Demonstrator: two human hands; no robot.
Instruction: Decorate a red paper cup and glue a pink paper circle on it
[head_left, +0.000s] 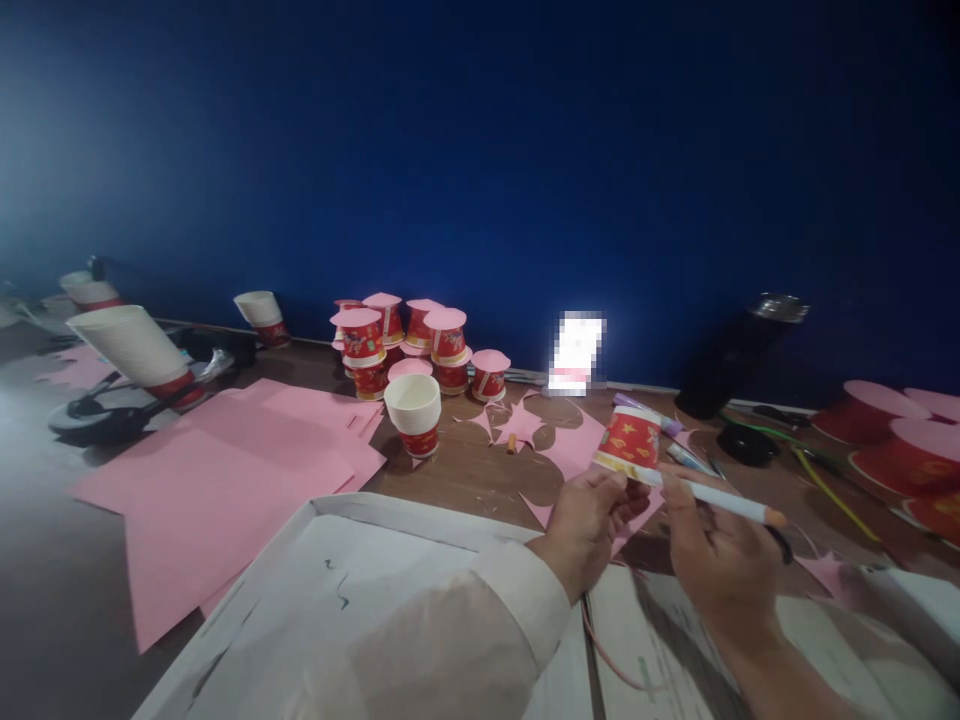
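My left hand (pixel 583 525) grips the rim of a red paper cup (pixel 631 436) with gold star patterns, held upside down above the table. Close beside it, my right hand (pixel 712 550) is closed around a slim white pen-like tube (pixel 724 500) with an orange end pointing right. The tube's other end reaches the cup's rim; whether they touch I cannot tell. Under and behind the cup lies cut pink paper (pixel 574 445). A purple tube (pixel 645 412) rests just behind the cup.
Red cups topped with pink discs (pixel 448 345) stand stacked at the back. A stack of paper cups (pixel 414 408) stands before them. Pink sheets (pixel 240 470) and a white box lid (pixel 375 560) lie left. A dark bottle (pixel 739 355) and more cups (pixel 911 460) are right.
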